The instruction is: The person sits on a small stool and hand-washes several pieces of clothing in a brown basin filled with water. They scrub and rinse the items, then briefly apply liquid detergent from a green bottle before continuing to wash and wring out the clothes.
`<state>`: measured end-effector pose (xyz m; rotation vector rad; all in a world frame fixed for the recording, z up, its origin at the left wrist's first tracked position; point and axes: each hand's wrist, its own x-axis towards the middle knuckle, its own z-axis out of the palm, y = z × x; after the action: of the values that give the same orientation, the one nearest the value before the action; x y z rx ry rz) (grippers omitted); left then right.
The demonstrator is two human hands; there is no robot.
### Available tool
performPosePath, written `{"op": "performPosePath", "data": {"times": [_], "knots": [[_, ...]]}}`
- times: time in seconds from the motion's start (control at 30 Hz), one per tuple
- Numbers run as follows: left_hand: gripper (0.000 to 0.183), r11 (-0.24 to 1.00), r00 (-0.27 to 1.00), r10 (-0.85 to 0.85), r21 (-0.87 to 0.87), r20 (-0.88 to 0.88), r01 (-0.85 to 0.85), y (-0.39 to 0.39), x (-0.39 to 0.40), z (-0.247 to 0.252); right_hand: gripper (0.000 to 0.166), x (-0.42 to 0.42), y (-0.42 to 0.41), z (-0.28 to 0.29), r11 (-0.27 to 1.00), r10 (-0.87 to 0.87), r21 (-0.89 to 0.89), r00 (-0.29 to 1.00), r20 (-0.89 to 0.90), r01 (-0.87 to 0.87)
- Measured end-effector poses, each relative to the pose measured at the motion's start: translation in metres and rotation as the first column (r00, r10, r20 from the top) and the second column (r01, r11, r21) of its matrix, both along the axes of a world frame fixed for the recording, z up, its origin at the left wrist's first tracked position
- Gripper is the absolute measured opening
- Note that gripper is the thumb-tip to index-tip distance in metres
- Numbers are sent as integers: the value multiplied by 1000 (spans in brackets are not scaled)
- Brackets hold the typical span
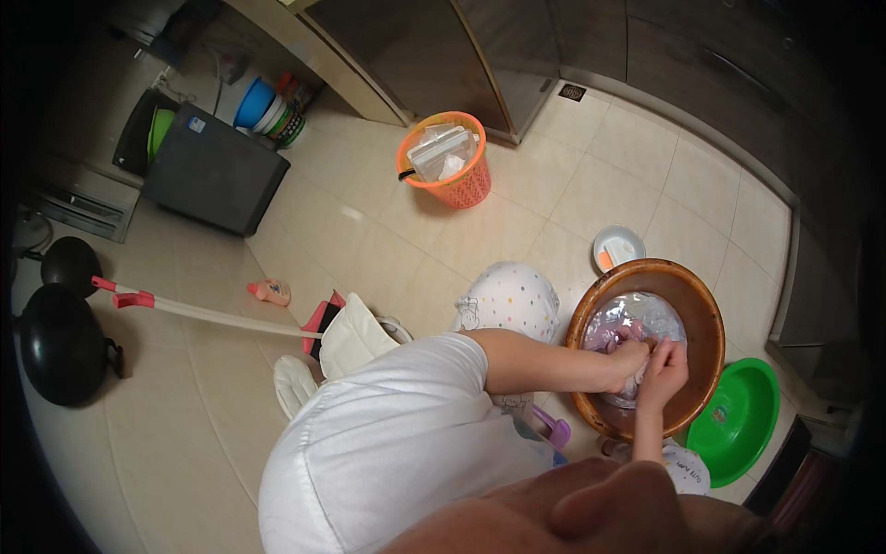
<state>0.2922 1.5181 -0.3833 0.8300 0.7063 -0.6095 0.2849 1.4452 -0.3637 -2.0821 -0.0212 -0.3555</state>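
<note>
A wide brown basin (706, 346) with a worn rim stands on the floor between the knees and holds water and wet, pinkish-white cloth (623, 329). My left hand (628, 363) reaches in from the left, its fingers closed on a bunched part of the cloth. Close beside it, my right hand (664, 374) comes from below with curled fingers, also gripping the cloth. The fingertips and much of the bunched cloth are partly hidden by the hands. A small whitish bowl (626, 242) with an orange and white piece inside sits just beyond the basin's rim.
A green plastic basin (751, 429) lies right of the brown one. An orange waste basket (477, 181) holds packaging. Farther left are a pink bottle (275, 292), a dustpan with a long handle (235, 318), a dark bin (214, 170) and black pans (62, 346). Cabinets line the right side.
</note>
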Motion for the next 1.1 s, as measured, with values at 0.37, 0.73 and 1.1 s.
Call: {"op": "performPosePath", "data": {"times": [0.37,0.73,1.1], "knots": [[35,995,997,-68,-73,-46,65,3,4,-19,32,9,-12,-19,1000,-18,18,994,-111,20],[12,989,974,14,-147,227,20,36,45,-7,31,12,-60,-79,906,199,424,869,-453,14],[8,995,981,67,55,181,-78,37,40,-16,30,7,-58,-45,342,166,831,843,-512,438]]}}
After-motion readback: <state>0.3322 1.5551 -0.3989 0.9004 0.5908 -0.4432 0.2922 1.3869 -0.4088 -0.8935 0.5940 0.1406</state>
